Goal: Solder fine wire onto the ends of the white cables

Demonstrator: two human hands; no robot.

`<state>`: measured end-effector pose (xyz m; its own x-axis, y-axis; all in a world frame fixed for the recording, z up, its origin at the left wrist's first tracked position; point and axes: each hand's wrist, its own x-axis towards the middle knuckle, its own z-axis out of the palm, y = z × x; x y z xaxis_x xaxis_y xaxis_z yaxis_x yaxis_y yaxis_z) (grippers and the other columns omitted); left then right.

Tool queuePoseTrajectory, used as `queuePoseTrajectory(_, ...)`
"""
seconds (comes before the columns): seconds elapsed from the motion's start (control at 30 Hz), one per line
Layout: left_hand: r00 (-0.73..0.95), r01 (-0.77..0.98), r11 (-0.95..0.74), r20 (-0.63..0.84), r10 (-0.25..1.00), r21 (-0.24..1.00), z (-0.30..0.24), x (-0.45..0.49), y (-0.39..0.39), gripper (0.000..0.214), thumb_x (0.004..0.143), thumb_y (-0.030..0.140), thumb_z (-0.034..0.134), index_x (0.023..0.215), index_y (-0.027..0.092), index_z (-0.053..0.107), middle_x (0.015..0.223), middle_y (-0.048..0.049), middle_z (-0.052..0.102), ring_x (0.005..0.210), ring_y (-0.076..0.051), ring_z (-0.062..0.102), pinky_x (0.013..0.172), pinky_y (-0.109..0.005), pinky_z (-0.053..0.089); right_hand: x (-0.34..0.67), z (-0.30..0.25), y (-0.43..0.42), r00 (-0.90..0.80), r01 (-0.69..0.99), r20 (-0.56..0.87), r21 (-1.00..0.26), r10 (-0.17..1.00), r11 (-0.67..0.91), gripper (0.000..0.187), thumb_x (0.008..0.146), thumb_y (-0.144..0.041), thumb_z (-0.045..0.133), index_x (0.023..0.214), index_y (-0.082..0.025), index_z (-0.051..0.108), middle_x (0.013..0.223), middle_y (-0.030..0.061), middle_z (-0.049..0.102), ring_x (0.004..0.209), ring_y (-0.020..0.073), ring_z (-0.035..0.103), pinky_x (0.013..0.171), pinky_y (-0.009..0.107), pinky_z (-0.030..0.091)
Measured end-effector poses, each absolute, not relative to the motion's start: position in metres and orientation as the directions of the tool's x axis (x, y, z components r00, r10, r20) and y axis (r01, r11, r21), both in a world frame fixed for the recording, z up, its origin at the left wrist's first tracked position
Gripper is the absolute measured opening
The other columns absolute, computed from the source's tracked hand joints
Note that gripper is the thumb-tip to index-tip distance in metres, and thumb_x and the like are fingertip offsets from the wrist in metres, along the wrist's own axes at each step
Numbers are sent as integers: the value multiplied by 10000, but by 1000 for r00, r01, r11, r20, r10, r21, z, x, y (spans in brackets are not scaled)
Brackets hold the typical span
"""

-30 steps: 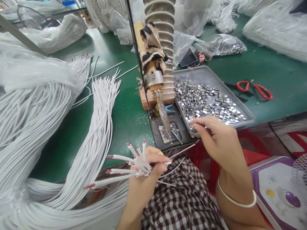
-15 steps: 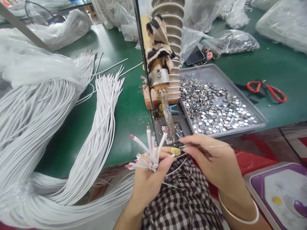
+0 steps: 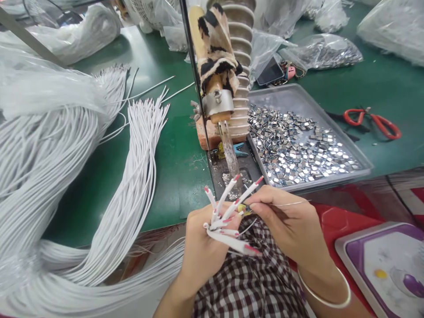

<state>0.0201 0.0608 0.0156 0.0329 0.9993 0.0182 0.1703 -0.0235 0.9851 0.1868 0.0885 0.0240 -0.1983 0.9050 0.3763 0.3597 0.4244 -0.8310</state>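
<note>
My left hand (image 3: pixel 203 247) is closed around a bunch of white wires (image 3: pixel 225 221), whose pinkish-red tips fan up and to the right over the fingers. Yellow tape wraps one fingertip. Close beside it, my right hand (image 3: pixel 288 225) pinches a thin silvery solder wire (image 3: pixel 291 204) that runs back across the fingers. What lies between the two hands' fingertips is partly hidden. Just above them, a clamped soldering iron (image 3: pixel 229 148) points down, its tip over a dark metal base (image 3: pixel 220 176) spattered with solder. Cloth is tied around the iron's handle.
A clear tray (image 3: pixel 344 132) of small shiny metal pieces stands right of the iron. Red-handled scissors (image 3: pixel 386 126) and a phone (image 3: pixel 270 72) lie beyond. Bundled white wires (image 3: pixel 139 154) cover the left side. A ribbed hose (image 3: pixel 240 48) rises behind the iron.
My left hand has turned, and the wire ends it holds now lean right instead of left. My right fingertips remain close by it. The view has shifted slightly.
</note>
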Motion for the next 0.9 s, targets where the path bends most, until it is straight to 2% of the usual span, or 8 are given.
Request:
queuePoseTrajectory(0.1,49,182,-44,36,998,982,18,19,62,187,844,97,604,698,192,673,666,21,694,571,-125,580,696,-250,501,188,22,89,-230,346,402,-817,886,461,151,925,-124,583,850,-212,681,741,-11,728,658,121,681,620,214,548)
queuePoseTrajectory(0.17,41,192,-37,30,999,981,20,18,62,191,835,92,601,684,192,661,650,23,676,610,-137,603,691,-245,496,187,20,87,-211,356,415,-811,885,465,172,957,-137,536,922,-210,688,836,12,746,727,131,701,681,235,570)
queuePoseTrajectory(0.27,0,202,-12,12,1000,979,21,18,63,198,844,131,609,659,192,646,573,20,612,703,-183,651,675,-248,495,185,16,79,-70,407,426,-813,902,416,271,995,-100,434,968,-212,679,967,27,746,747,101,712,750,230,593)
queuePoseTrajectory(0.37,-40,214,-31,41,998,976,23,18,65,194,836,121,612,658,191,645,564,17,600,786,-210,677,676,-245,496,182,17,72,50,473,533,-757,845,450,205,950,-58,534,970,-204,676,916,4,744,774,87,724,757,184,598)
queuePoseTrajectory(0.43,-54,224,-61,74,996,973,26,17,67,197,827,86,594,668,191,646,575,27,599,760,-191,669,678,-238,494,181,19,70,31,502,635,-678,772,537,180,884,-34,638,977,-180,689,951,18,748,873,107,729,827,191,600)
queuePoseTrajectory(0.53,-36,217,-105,115,993,970,31,16,69,220,812,50,583,648,190,630,605,47,611,642,-135,612,672,-224,485,179,23,70,-26,520,706,-595,708,612,222,830,15,683,973,-150,720,1066,53,732,978,122,709,931,213,585)
queuePoseTrajectory(0.7,-18,188,-130,136,991,973,36,15,71,237,802,22,582,646,193,629,656,64,649,614,-103,584,699,-208,477,176,25,72,-34,528,717,-579,697,621,245,833,17,687,1009,-146,738,1100,45,713,989,101,690,973,188,568)
queuePoseTrajectory(0.9,5,146,-106,106,994,984,36,12,68,212,799,22,602,698,198,663,742,62,710,672,-105,618,733,-204,483,178,29,71,-82,522,703,-574,707,631,239,852,21,661,1002,-153,725,1071,29,712,951,78,687,943,156,571)
